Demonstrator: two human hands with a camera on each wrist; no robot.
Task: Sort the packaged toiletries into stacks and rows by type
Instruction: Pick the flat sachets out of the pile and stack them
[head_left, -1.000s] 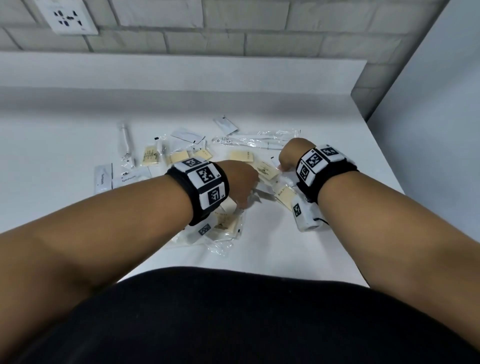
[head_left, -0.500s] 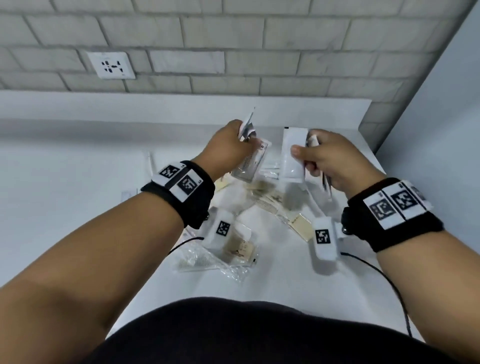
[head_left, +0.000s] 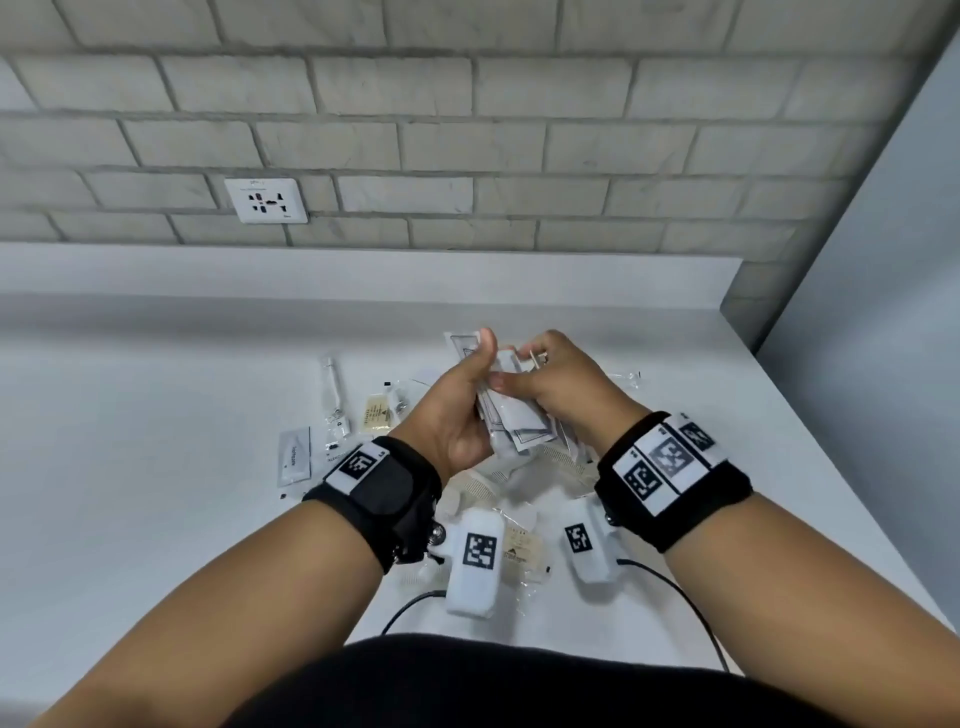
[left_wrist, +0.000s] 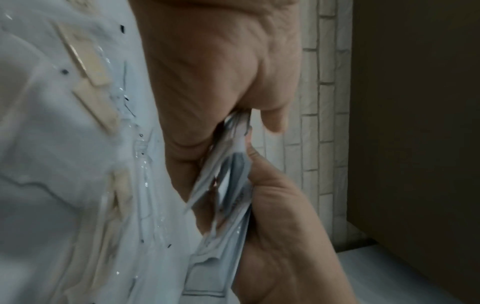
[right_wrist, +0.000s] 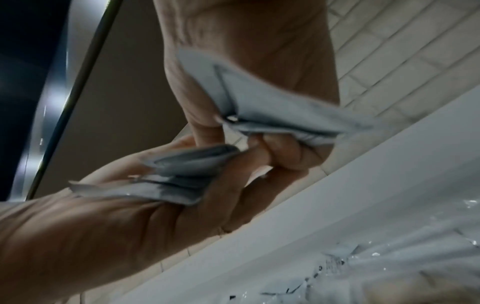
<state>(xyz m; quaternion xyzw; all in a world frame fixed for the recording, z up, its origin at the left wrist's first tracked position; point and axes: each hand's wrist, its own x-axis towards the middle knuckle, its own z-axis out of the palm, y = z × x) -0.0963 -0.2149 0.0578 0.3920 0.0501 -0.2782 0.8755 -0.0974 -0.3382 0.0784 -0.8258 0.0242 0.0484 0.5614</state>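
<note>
Both hands meet above the pile in the head view. My left hand (head_left: 480, 374) grips a fanned stack of white sachets (head_left: 519, 428) between thumb and fingers. My right hand (head_left: 522, 371) pinches another white sachet against that stack. In the right wrist view, the single sachet (right_wrist: 272, 111) sits in the right hand's curled fingers and the stack (right_wrist: 176, 179) lies in the left palm. In the left wrist view, the sachets (left_wrist: 223, 205) are pressed between the two hands. Beige packets (head_left: 378, 414) and clear-wrapped items lie loose on the white table (head_left: 156, 467).
A lone white sachet (head_left: 295, 456) and a clear-wrapped toothbrush (head_left: 332, 395) lie left of the pile. A beige packet (head_left: 522, 551) sits under my wrists. A grey panel (head_left: 883, 364) runs along the table's right edge. A brick wall with a socket (head_left: 266, 200) stands behind.
Both hands rose out of the pile, each holding sachets and apart. They have now come together and lowered a little, so the sachets join in one bundle.
</note>
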